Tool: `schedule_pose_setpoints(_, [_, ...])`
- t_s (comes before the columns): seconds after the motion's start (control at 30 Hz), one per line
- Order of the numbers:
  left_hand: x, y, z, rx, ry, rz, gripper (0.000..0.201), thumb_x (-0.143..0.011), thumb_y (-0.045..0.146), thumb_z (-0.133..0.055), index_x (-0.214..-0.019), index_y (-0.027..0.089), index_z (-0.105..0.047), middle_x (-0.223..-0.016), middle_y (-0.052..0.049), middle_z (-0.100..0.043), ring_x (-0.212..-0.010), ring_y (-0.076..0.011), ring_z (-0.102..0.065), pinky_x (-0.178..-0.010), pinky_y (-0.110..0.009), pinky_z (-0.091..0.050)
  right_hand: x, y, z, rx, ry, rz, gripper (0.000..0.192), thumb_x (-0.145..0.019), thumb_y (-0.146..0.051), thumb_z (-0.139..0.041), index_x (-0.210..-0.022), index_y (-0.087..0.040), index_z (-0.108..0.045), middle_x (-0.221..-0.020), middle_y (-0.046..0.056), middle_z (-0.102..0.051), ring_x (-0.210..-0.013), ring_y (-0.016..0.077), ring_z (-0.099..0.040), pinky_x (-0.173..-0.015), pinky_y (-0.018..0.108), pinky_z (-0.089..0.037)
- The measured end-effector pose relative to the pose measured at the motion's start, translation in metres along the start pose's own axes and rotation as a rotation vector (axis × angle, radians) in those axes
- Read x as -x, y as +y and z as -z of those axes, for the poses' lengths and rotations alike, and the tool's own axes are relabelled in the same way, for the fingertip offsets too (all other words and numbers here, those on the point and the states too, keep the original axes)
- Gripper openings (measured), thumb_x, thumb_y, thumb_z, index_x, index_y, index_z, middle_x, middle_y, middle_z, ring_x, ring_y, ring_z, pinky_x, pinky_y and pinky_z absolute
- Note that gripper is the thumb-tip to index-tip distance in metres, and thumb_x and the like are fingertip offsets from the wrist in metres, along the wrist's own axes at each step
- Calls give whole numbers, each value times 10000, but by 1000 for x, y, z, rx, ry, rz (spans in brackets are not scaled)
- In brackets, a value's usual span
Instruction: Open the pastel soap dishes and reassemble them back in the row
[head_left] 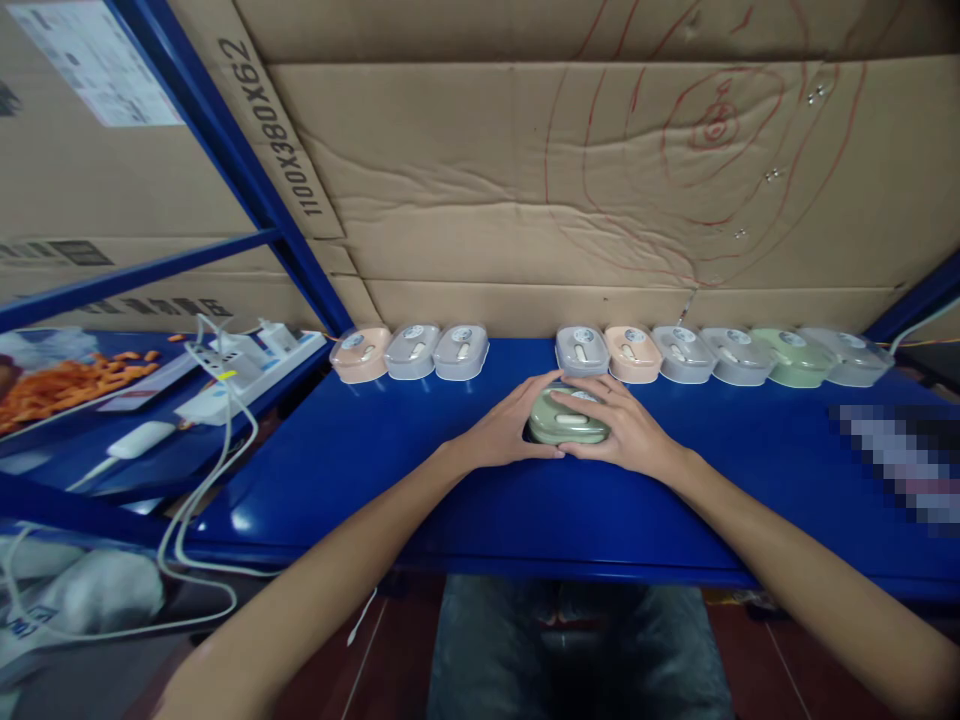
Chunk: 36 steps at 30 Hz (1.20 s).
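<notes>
A pale green lidded box (568, 418) sits in the middle of the blue shelf (390, 470). My left hand (504, 428) cups its left side and my right hand (627, 428) cups its right side, fingers over the lid. Behind it runs a row of similar small boxes along the cardboard wall: a peach one (361, 353) and two grey ones (435, 351) on the left, then a gap, then several more on the right, among them a peach one (632, 352) and a green one (786, 356).
Cardboard sheets (525, 180) close off the back. A blue rack post (247, 170) slants at left. A white power strip with plugs (247, 360) and trailing cables (202, 500) lies on the left shelf. A blurred patch (896, 455) covers the right of the shelf.
</notes>
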<state>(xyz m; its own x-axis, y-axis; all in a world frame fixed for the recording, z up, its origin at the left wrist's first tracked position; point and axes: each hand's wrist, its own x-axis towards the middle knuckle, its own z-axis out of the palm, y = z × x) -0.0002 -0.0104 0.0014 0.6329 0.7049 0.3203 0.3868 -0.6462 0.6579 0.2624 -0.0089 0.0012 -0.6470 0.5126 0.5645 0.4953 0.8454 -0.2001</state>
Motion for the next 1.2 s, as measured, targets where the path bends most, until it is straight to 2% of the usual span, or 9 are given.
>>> schedule_pose_setpoints(0.1, [0, 3, 3, 5, -10, -28, 1046, -864, 591, -871, -1709, 371, -294, -1734, -101, -399, -1620, -363, -380, -1333, -573, -336, 1, 0, 1, 16, -23, 4, 756, -926, -534, -813, -1614, -356, -557, -1615, 109, -587, -1365, 393, -609, -1132, 658, -546])
schedule_pose_setpoints(0.27, [3, 8, 6, -21, -37, 25, 1068, -871, 603, -855, -1725, 381, -253, -1754, -116, -368, -1619, -402, -380, -1292, -635, -371, 3, 0, 4, 57, -64, 29, 796, -919, -485, -800, -1647, -354, -506, -1657, 107, -539, -1397, 396, -593, -1142, 663, -542])
schedule_pose_setpoints(0.37, [3, 8, 6, -45, -46, 38, 1060, -884, 621, -833, -1729, 369, -244, -1766, -119, -352, -1626, -406, -369, -1290, -629, -379, 3, 0, 6, 68, -81, 30, 830, -892, -449, -822, -1650, -349, -500, -1674, 110, -515, -1439, 402, -566, -1160, 653, -530])
schedule_pose_setpoints(0.6, [2, 3, 3, -104, -37, 60, 1171, -859, 679, -831, -1749, 296, -173, -1799, -151, -287, -1671, -397, -276, -1342, -603, -305, 0, 3, 10, 59, -131, 43, 866, -912, -473, -847, -1676, -375, -452, -1671, 119, -512, -1406, 391, -594, -1135, 623, -560])
schedule_pose_setpoints(0.8, [3, 3, 6, -123, -96, 102, 1199, -869, 683, -811, -1756, 260, -122, -1825, -170, -208, -1688, -390, -234, -1361, -602, -261, -3, 1, 14, 109, -156, 63, 844, -911, -494, -847, -1662, -405, -470, -1660, 106, -526, -1420, 416, -578, -1137, 653, -554])
schedule_pose_setpoints(0.93, [4, -1, 6, -128, -95, 89, 1161, -884, 677, -797, -1746, 242, -153, -1812, -181, -246, -1675, -382, -274, -1355, -592, -278, -3, 0, 14, 122, -176, 59, 783, -945, -517, -804, -1651, -390, -492, -1669, 113, -513, -1438, 414, -555, -1136, 640, -551])
schedule_pose_setpoints(1.2, [3, -4, 2, -157, -61, 88, 1095, -877, 637, -820, -1722, 258, -235, -1766, -180, -344, -1619, -413, -369, -1312, -612, -342, -1, 3, 5, 36, -119, 8, 822, -904, -466, -821, -1648, -345, -494, -1650, 125, -513, -1449, 405, -541, -1187, 632, -497])
